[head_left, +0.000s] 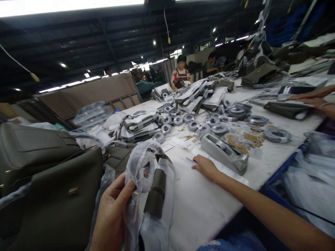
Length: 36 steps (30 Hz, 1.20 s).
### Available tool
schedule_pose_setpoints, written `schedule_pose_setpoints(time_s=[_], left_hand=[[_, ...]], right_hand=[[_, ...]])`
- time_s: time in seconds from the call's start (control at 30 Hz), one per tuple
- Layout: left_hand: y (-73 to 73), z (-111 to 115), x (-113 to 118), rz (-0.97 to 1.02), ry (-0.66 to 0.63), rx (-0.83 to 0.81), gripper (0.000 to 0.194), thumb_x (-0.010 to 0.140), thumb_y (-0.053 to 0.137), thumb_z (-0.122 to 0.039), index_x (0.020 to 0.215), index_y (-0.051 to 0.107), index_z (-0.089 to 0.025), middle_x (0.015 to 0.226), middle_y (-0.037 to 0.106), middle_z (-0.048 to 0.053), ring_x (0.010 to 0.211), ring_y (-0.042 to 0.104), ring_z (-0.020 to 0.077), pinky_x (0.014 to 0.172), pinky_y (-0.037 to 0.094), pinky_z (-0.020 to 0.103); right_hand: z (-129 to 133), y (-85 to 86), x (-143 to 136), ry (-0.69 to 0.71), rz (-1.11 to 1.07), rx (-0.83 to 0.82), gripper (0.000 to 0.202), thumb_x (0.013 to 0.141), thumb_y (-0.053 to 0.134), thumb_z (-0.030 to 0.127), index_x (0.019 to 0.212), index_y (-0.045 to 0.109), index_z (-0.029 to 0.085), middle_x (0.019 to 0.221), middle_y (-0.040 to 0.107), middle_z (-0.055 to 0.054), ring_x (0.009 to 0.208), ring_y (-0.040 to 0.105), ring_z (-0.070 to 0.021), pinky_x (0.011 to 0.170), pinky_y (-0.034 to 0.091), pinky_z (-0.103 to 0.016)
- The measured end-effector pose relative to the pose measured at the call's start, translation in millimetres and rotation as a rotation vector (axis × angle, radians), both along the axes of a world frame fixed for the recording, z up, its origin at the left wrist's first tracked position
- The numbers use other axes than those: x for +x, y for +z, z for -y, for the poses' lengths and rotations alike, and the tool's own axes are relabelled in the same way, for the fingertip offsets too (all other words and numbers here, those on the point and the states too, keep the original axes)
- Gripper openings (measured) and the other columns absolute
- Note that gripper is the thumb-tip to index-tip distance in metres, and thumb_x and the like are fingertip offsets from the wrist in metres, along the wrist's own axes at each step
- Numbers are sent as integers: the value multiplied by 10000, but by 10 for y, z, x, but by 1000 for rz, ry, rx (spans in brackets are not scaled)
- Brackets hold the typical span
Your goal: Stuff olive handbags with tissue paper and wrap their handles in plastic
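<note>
My left hand [115, 205] is closed, thumb against fingers, on a bag handle [138, 167] wrapped in thin translucent film. Beside it an olive leather piece [156, 195] with a folded band stands out of white wrapping. At the left, close to that hand, is an olive handbag [62, 188] with a small gold plate. My right hand [206, 168] rests low over the white tabletop, its fingers pinched on a thin white paper slip [188, 160]. Just beyond it stands a grey tape dispenser [223, 153].
Several coiled wrapped straps [220, 129] and stacks of olive bag pieces [191, 96] cover the table [199, 212]. Brown tags [239, 143] lie behind the dispenser. Another person's hands [311, 99] rest on an olive piece at right. A person [181, 75] works at the far side.
</note>
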<state>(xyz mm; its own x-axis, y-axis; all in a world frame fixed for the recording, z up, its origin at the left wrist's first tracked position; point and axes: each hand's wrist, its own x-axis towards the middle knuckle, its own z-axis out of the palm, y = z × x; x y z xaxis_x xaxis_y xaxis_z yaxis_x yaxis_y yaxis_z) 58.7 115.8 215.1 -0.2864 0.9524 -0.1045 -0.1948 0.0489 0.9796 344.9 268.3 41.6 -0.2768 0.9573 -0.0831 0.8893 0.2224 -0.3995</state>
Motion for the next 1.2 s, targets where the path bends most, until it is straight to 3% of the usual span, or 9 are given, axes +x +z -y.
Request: schedule_pose_setpoints(time_s=[0.23,0.4,0.5,0.63,0.73,0.8,0.93,1.07,1.2], left_hand=[[-23,37,10,-24,24,18,541,671,876,-426,1148,717,-227,962,770,54,804,734,246,651,581,256],[-10,39,42,-29,22,8,547,665,881,-429,1145,717,-225,915,768,48,791,734,240,646,582,249],[-12,42,34,-24,19,-2,540,671,877,-426,1148,712,-234,933,769,44,783,733,232,632,581,241],[-27,41,17,-16,36,-26,544,658,884,-413,1148,708,-255,958,774,32,772,734,229,608,582,237],[-16,26,58,-24,53,-43,559,639,891,-423,1141,711,-257,980,776,24,793,737,241,626,594,251],[1,13,103,-21,59,-48,566,633,893,-432,1141,712,-259,986,777,18,812,739,245,649,601,257],[6,8,139,-10,46,-18,580,652,889,-426,1172,702,-249,970,774,30,818,740,240,664,605,252],[-42,53,78,0,26,-6,588,659,892,-398,1192,691,-251,995,771,40,798,743,228,647,606,241],[-81,95,44,4,65,-5,559,668,889,-389,1175,696,-252,997,773,40,774,745,217,638,606,234]], right_hand=[[-45,-4,7,-8,-8,16,240,968,595,378,1016,667,155,1072,681,-66,1000,639,-207,908,510,-420],[17,107,93,-30,-89,50,236,982,522,298,1046,720,189,1076,728,-80,1038,651,-221,902,476,-351],[242,227,334,-8,-141,63,312,981,458,279,1099,742,226,1110,741,-73,1042,658,-228,864,466,-305],[724,324,894,101,-148,-42,171,841,629,278,816,797,258,788,764,-32,738,690,-211,674,474,-269],[934,325,1123,99,-111,-68,103,775,701,279,796,800,258,759,760,-46,702,692,-234,654,481,-289],[918,293,1049,86,-102,-31,173,843,648,293,928,793,256,902,771,-67,842,705,-250,757,500,-304],[686,148,552,37,-83,70,296,957,528,285,1198,689,220,1152,705,-107,1067,648,-242,926,475,-309],[547,-12,181,-28,-11,118,209,932,562,211,1085,699,172,1145,668,-145,1088,608,-282,907,481,-340],[517,-61,155,-47,53,156,279,976,440,171,925,715,164,1029,668,-162,978,618,-283,796,478,-341]])
